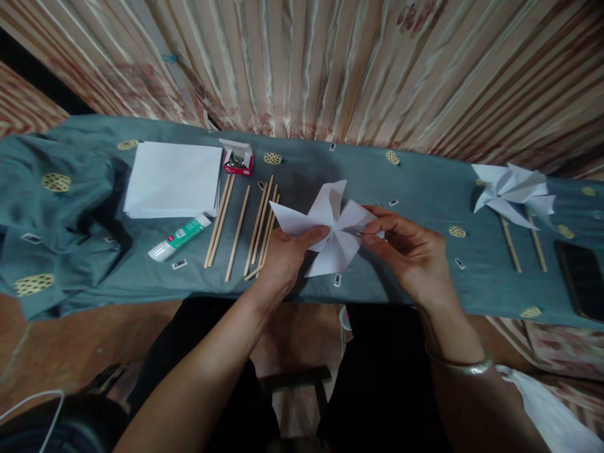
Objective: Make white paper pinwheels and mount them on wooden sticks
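Note:
A white paper pinwheel (334,223) with folded blades is held above the cloth, in front of me. My left hand (287,255) is closed on it from the left, the thumb pressed near its centre. My right hand (408,248) is closed at the right blade, thumb and forefinger pinching a small metal pin (361,233); only its thin tip shows. To the left of the pinwheel lie several wooden sticks (238,233), some partly behind my left hand. A small red-and-white box (238,165) stands open beyond them, with small metal pieces inside.
A stack of white paper (174,179) and a glue stick (180,237) lie at the left, beside bunched cloth (56,195). At the right are paper pinwheels on sticks (514,192) and a dark phone (580,277). A pleated curtain (302,69) hangs behind the table.

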`<state>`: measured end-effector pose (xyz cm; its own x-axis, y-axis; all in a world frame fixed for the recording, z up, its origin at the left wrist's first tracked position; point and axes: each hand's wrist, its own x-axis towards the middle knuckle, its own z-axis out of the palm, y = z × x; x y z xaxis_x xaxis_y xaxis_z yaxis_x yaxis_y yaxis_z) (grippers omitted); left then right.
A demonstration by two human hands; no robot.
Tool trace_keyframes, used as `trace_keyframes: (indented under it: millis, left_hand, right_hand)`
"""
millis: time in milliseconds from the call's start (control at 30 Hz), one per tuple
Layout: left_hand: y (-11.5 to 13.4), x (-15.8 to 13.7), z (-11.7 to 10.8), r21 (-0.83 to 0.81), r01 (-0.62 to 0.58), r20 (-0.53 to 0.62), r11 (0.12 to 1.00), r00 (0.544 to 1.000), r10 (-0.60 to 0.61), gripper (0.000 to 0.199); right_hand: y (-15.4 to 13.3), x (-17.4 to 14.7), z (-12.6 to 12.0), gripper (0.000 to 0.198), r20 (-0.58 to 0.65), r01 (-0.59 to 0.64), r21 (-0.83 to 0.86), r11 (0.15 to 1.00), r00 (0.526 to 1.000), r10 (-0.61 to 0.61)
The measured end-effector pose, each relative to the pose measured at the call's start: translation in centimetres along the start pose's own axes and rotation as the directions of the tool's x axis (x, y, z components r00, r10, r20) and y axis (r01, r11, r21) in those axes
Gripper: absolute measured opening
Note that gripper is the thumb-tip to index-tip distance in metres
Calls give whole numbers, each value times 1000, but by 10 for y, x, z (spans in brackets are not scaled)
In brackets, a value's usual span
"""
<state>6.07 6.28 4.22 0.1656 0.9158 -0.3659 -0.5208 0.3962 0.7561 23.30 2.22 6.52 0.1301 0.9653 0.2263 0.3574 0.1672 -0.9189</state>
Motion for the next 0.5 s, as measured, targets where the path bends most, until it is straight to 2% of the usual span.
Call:
trace_keyframes:
  millis: [267, 500]
  left_hand:
    - [-2, 2, -5, 57, -17, 5, 998, 1000, 16, 28]
    - [-3, 3, -8, 131, -47, -25, 990, 998, 50, 31]
  right_hand:
    - [-5, -2, 1, 0, 52, 49, -102, 994, 998, -43]
    - [-10, -6, 2, 5, 91, 75, -123, 990, 994, -64]
